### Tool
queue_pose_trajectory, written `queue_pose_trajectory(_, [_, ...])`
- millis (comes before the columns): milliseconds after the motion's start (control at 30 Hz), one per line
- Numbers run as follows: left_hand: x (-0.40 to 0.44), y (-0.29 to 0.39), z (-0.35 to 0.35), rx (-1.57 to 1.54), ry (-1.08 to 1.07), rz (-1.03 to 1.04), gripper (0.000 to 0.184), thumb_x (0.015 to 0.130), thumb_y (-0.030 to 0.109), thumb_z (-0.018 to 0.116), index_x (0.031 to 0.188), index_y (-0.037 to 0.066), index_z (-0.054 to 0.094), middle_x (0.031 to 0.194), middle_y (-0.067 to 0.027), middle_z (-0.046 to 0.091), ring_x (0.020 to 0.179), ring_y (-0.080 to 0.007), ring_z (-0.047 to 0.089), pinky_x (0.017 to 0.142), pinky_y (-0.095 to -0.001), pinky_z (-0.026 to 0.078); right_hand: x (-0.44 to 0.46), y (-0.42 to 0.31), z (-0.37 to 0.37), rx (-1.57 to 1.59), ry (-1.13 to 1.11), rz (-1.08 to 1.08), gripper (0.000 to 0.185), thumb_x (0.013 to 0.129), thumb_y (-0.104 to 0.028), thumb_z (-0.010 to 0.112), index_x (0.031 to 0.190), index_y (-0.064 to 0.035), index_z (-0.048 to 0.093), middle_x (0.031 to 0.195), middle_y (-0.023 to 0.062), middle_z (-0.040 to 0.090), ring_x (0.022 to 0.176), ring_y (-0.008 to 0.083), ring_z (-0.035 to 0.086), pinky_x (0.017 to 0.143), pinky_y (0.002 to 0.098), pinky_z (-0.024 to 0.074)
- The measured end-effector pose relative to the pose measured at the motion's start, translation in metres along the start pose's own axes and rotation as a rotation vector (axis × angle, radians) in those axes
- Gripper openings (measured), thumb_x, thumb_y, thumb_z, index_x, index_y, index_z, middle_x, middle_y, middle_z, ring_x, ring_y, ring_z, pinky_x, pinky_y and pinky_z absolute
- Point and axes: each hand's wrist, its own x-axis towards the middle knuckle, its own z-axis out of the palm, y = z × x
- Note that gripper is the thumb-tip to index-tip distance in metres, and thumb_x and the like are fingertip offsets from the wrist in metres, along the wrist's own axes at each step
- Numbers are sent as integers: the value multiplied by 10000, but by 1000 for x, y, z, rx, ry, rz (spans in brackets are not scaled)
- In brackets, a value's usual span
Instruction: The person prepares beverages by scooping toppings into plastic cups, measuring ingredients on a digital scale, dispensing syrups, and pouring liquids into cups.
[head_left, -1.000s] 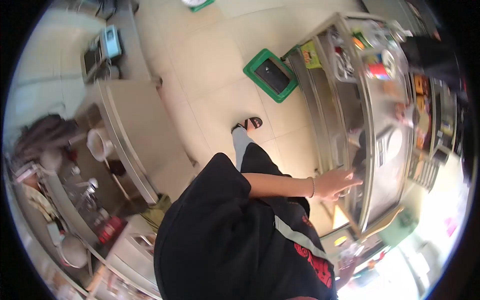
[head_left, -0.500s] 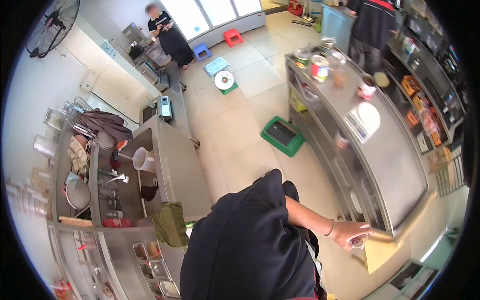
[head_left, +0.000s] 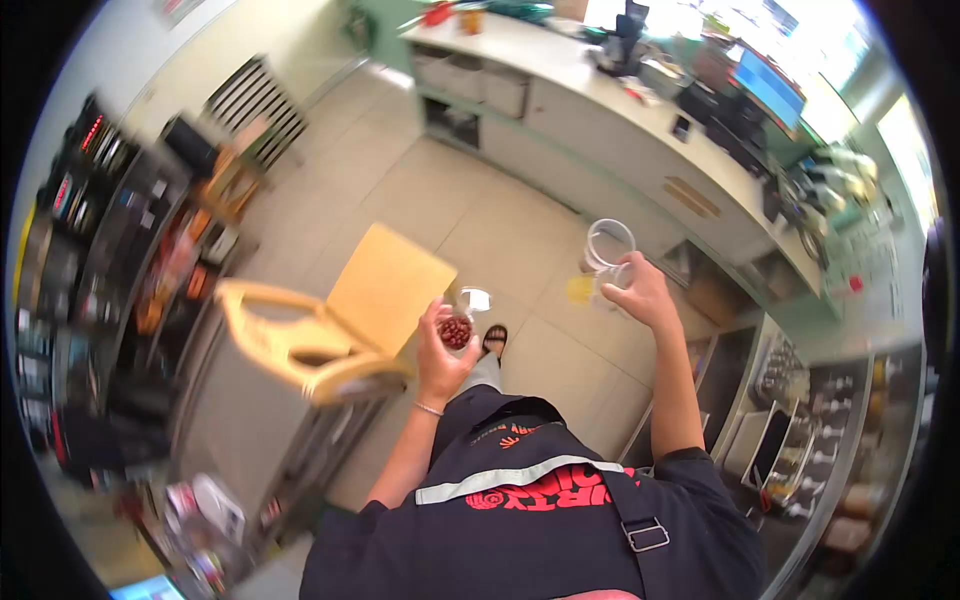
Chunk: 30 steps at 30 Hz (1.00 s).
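Gripping clear cup (head_left: pixel 471 345) of beans (head_left: pixel 455 332), left hand (head_left: pixel 443 356) sits left of centre, fingers curled round side. Beans glossy, dark red, small. Right hand (head_left: pixel 643 291), farther right, pinches clear plastic cup (head_left: pixel 592 256), contents unclear.

This appears to be the working area of a food or drink shop: a long white counter (head_left: pixel 560 62) carries a monitor (head_left: pixel 768 88), appliances (head_left: pixel 92 135) at left show red digital readouts, and the person wears a printed apron (head_left: pixel 530 482) and holds clear plastic cups (head_left: pixel 611 242).
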Motion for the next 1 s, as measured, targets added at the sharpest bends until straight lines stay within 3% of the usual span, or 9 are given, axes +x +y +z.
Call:
queue_pose_trajectory(200, [185,-37,88,-37,-143,5,889,789,69,792,1551,87,333,1300,-148,549,1131,-259,601,977,-394,532,111,65,-46,-15,131,192,633,694,-421,800,1149,-36,588,1162,208,678,1138,354,634,966,441,507])
queue_pose_trajectory(467, [393,-32,225,-24,-330,280,868,794,88,802,1542,98,362,1302,-136,562,1126,-261,621,967,-395,535,257,139,-100,-68,271,432,622,689,-413,805,1153,-46,613,1196,207,677,1160,357,641,991,454,517])
queue_pose_trajectory(567, [448,-44,284,-48,-297,229,842,782,101,805,1516,79,391,1297,-146,563,1138,-272,621,980,-402,529,367,166,-98,-54,168,271,635,667,-391,807,1184,-63,644,1165,206,679,1151,358,645,1012,452,517])
queue_pose_trajectory(633, [495,-45,313,-35,-227,258,826,771,112,804,1494,63,408,1292,-153,554,1159,-290,612,998,-408,524,456,148,-96,-30,99,141,640,666,-391,810,1192,-64,647,1171,206,678,1156,355,643,1015,452,514])
queue_pose_trajectory(767, [547,-45,359,15,-123,119,850,774,91,807,1512,61,386,1294,-151,566,1150,-275,613,994,-398,521,596,125,-85,16,-37,-114,677,687,-445,781,1190,-22,619,1207,249,657,1182,378,619,1013,460,504])
queue_pose_trajectory(933, [600,-63,369,22,64,-24,881,788,75,798,1539,39,339,1318,-150,551,1177,-261,589,1016,-389,503,783,46,-60,77,-51,-328,688,702,-455,769,1211,-22,603,1196,271,651,1171,408,621,1018,467,499])
queue_pose_trajectory(1000, [625,-81,375,37,113,-67,896,793,74,793,1550,37,317,1322,-146,540,1181,-254,583,1022,-388,500,858,23,-42,21,39,-344,686,707,-461,785,1229,-52,612,1204,261,655,1166,406,629,1020,468,501])
